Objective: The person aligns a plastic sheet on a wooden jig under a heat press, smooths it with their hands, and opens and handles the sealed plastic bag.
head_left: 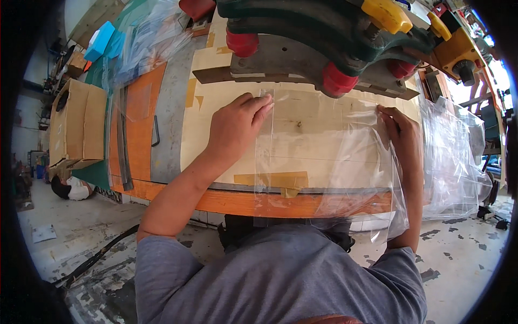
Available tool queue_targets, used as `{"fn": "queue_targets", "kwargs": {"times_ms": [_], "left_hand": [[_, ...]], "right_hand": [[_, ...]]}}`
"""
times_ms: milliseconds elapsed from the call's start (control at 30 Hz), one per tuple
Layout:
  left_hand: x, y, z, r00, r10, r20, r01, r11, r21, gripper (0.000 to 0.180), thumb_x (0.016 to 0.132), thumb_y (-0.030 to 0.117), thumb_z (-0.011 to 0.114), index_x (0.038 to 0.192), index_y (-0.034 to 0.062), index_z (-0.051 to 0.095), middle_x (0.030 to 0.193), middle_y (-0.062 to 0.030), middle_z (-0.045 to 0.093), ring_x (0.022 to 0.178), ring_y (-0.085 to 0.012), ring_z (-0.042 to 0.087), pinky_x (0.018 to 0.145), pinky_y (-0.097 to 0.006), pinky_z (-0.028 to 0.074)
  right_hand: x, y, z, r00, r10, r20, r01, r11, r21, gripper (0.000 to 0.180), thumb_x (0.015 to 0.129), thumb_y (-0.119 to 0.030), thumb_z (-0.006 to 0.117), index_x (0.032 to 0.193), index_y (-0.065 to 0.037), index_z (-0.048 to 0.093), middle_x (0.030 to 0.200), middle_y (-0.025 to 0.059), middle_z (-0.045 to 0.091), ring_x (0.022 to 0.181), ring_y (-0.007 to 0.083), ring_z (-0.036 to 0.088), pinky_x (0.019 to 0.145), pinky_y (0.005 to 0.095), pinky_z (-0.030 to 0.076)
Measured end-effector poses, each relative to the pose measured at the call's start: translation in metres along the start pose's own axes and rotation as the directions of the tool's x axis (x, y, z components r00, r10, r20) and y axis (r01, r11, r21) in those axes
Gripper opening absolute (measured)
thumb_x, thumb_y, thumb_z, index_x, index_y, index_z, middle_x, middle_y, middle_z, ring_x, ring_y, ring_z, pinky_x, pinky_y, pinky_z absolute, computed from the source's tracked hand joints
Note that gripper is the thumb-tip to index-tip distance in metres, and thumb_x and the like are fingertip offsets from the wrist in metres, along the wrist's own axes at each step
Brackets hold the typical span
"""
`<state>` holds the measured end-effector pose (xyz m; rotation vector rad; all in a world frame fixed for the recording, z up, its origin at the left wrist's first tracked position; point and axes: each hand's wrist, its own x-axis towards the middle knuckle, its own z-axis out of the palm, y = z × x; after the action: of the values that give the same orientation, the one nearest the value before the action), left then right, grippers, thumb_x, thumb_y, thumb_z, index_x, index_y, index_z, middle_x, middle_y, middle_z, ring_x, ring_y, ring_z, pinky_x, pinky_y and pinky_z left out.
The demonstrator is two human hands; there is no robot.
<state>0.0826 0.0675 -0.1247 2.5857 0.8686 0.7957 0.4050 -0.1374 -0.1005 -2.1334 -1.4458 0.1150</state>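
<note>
Clear plastic bag [318, 156] lies flat on the pale board [226, 97] of the workbench, its upper edge just below the machine base and its lower edge hanging past the orange front rail [232, 204] toward the person's chest. It is see-through, so the board's grain and a strip of tan tape [272, 180] show through it.

Left hand [236, 125] comes in from the lower left, forearm rising on a slant, wrist slightly bent. The palm faces down and the fingers are stretched out together, not clenched, pressing flat on the bag's left edge near its top corner. The fingertips [263, 106] point to the right and rest on the plastic.

Right hand [403, 141] reaches up along the right side, forearm almost straight up the picture, elbow by the person's side. Its fingers are curled lightly over the bag's right edge, with the tips at the upper right corner; whether they pinch the film or only press it down cannot be told.

Just beyond both hands sits a heavy green machine [324, 27] with red rubber feet [339, 81] and a yellow knob [386, 15]. A heap of more clear bags [456, 156] lies at the right, just beside the right hand. A cardboard box [78, 124] stands well off to the left.
</note>
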Motion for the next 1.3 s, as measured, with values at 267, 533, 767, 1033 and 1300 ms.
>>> {"fn": "queue_targets", "kwargs": {"times_ms": [267, 533, 767, 1033, 1300], "left_hand": [[0.002, 0.006, -0.003, 0.998, -0.035, 0.050, 0.033, 0.999, 0.032, 0.022, 0.098, 0.021, 0.072, 0.117, 0.0119, 0.078, 0.085, -0.0118, 0.068, 0.072, -0.0312, 0.066, 0.065, -0.040, 0.053], [-0.002, 0.001, -0.001, 0.999, 0.038, 0.016, -0.039, 0.994, 0.100, 0.024, 0.098, 0.025, 0.072, 0.118, 0.0145, 0.077, 0.087, -0.0081, 0.073, 0.072, -0.0287, 0.069, 0.064, -0.039, 0.055], [-0.005, 0.004, -0.012, 0.984, -0.031, 0.174, 0.008, 0.991, 0.136, 0.047, 0.091, 0.039, 0.080, 0.134, 0.0193, 0.073, 0.095, -0.0076, 0.076, 0.060, -0.0194, 0.058, 0.062, -0.033, 0.051], [-0.004, 0.006, -0.010, 0.984, -0.042, 0.172, 0.014, 0.987, 0.160, 0.054, 0.089, 0.045, 0.080, 0.137, 0.0203, 0.072, 0.099, -0.0103, 0.077, 0.062, -0.0198, 0.059, 0.063, -0.034, 0.052], [-0.005, 0.003, -0.008, 0.987, -0.033, 0.160, 0.009, 0.989, 0.146, 0.053, 0.089, 0.044, 0.080, 0.136, 0.0200, 0.072, 0.100, -0.0100, 0.077, 0.062, -0.0201, 0.061, 0.063, -0.034, 0.052]], "right_hand": [[0.002, 0.007, 0.000, 0.999, -0.038, -0.036, 0.036, 0.998, -0.050, 0.020, 0.099, -0.013, 0.066, 0.115, -0.010, 0.077, 0.102, 0.0167, 0.077, 0.089, 0.0353, 0.075, 0.078, 0.0419, 0.057], [0.001, 0.012, 0.007, 0.989, -0.112, -0.094, 0.108, 0.993, -0.055, 0.017, 0.097, -0.016, 0.067, 0.111, -0.012, 0.077, 0.100, 0.0121, 0.077, 0.088, 0.0341, 0.074, 0.078, 0.0434, 0.058], [0.001, 0.015, 0.005, 0.980, -0.175, -0.096, 0.165, 0.980, -0.109, 0.016, 0.096, -0.019, 0.068, 0.107, -0.014, 0.078, 0.099, 0.0084, 0.078, 0.088, 0.0325, 0.073, 0.077, 0.0427, 0.058], [0.005, 0.019, 0.005, 0.984, -0.148, -0.097, 0.136, 0.983, -0.122, 0.017, 0.095, -0.020, 0.068, 0.107, -0.014, 0.078, 0.099, 0.0079, 0.077, 0.087, 0.0325, 0.073, 0.075, 0.0425, 0.058], [0.007, 0.021, 0.010, 0.975, -0.185, -0.126, 0.163, 0.973, -0.166, 0.016, 0.096, -0.021, 0.068, 0.107, -0.016, 0.077, 0.095, 0.0084, 0.076, 0.086, 0.0333, 0.072, 0.074, 0.0442, 0.057]]}}
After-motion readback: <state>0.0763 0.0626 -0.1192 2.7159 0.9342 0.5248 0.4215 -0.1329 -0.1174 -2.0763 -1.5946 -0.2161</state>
